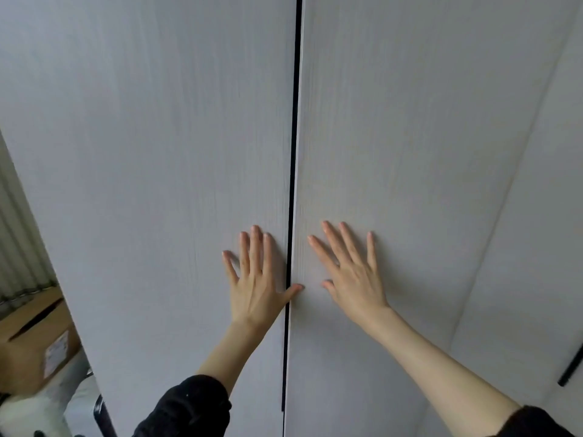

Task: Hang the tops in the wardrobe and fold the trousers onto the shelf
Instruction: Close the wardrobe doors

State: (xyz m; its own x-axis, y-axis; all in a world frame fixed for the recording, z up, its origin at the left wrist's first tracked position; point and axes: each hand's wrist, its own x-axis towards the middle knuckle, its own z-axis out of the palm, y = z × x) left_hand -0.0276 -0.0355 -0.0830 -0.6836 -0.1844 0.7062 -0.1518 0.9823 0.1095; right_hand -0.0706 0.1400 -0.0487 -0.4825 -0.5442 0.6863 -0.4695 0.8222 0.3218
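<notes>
Both pale grey, faintly wood-grained wardrobe doors are seen closed or nearly so, with a thin dark vertical gap [291,171] between them.

The left door panel [151,159] is touched by the left hand [257,279]: palm flat, fingers straight and spread, nothing gripped. Its thumb is laid across the gap, with the tip on the edge of the right door panel [410,146].

The right hand [351,272] is pressed flat on the right door just beside the gap, fingers straight and fanned, thumb tucked slightly inward, nothing held. The two hands are set near each other at about the same height, one on each side of the gap.

Both forearms are bare; a black sleeve [189,405] is pushed up on the left arm, and a second black sleeve edge [536,421] is seen at the lower right corner.

No tops or trousers can be seen; the wardrobe interior is hidden behind the doors, so their location cannot be told.

At far right, a further pale panel [536,216] is seen at an angle, with a short black bar handle [571,367] near its lower edge.

At lower left, beside the wardrobe, a brown cardboard box with a white label [38,342] is seen, in front of a light ribbed wall surface [19,241]. Below the box, something white and blurred is visible; it cannot be identified.
</notes>
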